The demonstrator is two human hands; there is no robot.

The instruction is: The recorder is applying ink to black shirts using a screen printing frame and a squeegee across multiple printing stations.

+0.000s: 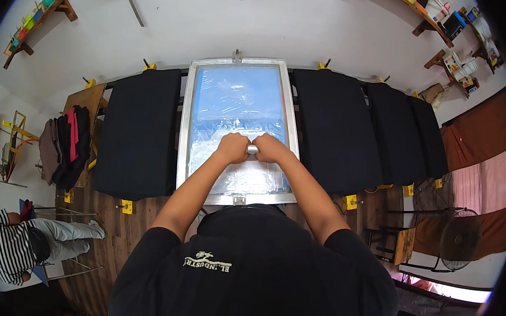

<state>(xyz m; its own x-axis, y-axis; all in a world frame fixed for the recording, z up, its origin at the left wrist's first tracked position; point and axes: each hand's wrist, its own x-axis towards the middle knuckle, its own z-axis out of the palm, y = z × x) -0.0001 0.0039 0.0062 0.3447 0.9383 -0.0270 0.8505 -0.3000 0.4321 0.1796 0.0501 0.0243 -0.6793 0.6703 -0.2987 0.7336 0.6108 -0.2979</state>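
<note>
A screen-printing frame [292, 125] with a silver metal rim lies in front of me. Its blue mesh [234, 94] has a glossy, wrinkled clear film over it. My left hand [233, 148] and my right hand [271, 148] are closed side by side over the lower half of the mesh. Both grip a squeegee [252, 149], of which only a short silver piece of the handle shows between the fists. Its blade is hidden under my hands. Metal clips [239, 200] sit at the near and far ends of the frame.
Black cloth-covered boards [139, 131] flank the frame, several to the right [335, 129], with yellow brackets [352, 202] at their ends. Folded garments [71, 144] hang at left. A person in a striped shirt [5, 245] is at lower left; a fan [460, 240] stands right.
</note>
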